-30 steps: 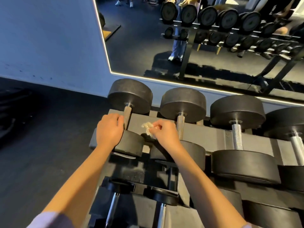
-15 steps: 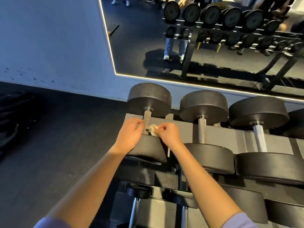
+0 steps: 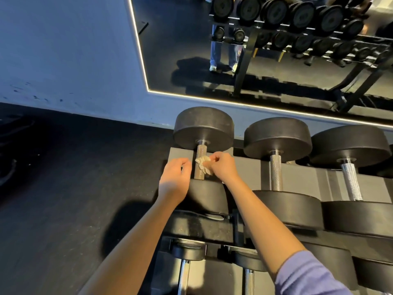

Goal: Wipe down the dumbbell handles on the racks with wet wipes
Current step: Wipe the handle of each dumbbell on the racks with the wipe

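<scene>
The leftmost black dumbbell [image 3: 204,128] lies on the top row of the grey rack [image 3: 251,167]. Its knurled metal handle [image 3: 200,153] points toward me. My right hand [image 3: 223,166] pinches a crumpled white wet wipe [image 3: 203,165] and presses it against the right side of that handle. My left hand [image 3: 175,179] sits just left of the handle, fingers loosely curled over the near weight head [image 3: 207,195], holding nothing.
Two more dumbbells [image 3: 276,137] [image 3: 348,143] lie to the right on the same row, with chrome handles [image 3: 184,275] on lower rows below. A wall mirror [image 3: 255,50] behind reflects another rack and a person's legs. Dark floor [image 3: 74,188] lies left.
The right hand carried the wipe leftward from the rack shelf onto the leftmost handle. The left hand has slipped off the handle to its left side. The view shifted left.
</scene>
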### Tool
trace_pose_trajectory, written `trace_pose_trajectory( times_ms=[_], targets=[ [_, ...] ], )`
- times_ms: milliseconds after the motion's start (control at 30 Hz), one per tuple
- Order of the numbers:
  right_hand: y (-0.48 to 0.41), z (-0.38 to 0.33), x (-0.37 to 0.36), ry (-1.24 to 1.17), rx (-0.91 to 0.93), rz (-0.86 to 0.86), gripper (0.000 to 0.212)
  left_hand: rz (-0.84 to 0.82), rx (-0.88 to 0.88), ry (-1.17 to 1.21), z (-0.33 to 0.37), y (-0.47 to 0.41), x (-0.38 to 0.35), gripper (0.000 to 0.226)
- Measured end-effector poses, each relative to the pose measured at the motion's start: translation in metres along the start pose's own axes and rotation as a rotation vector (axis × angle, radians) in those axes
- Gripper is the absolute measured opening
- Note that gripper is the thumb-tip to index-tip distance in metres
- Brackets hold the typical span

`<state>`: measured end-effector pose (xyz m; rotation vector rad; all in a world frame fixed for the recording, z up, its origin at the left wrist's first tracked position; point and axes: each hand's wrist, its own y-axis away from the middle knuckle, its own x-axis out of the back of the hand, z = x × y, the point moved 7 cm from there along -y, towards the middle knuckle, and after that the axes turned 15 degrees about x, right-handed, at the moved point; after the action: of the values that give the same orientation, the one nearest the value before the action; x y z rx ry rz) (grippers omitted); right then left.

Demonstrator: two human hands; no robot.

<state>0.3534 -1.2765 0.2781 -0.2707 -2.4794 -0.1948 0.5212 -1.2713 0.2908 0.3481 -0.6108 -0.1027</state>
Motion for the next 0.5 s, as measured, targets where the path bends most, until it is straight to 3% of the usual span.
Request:
trace_pose_trajectory(
  times_ms=[133, 333, 500],
  targets=[
    [-0.006, -0.004, 0.002, 0.017, 0.038, 0.051, 0.030, -0.007, 0.012, 0.006, -0.004, -0.003, -0.001, 0.032],
    [0.002, 0.010, -0.010, 0.044, 0.021, -0.134, 0.018, 0.000, 0.041, -0.008, -0.009, -0.006, -0.002, 0.034],
    [-0.011, -0.002, 0.001, 0.032, 0.090, 0.067, 0.016, 0.005, 0.043, 0.010, -0.007, -0.005, -0.001, 0.034]
  ],
)
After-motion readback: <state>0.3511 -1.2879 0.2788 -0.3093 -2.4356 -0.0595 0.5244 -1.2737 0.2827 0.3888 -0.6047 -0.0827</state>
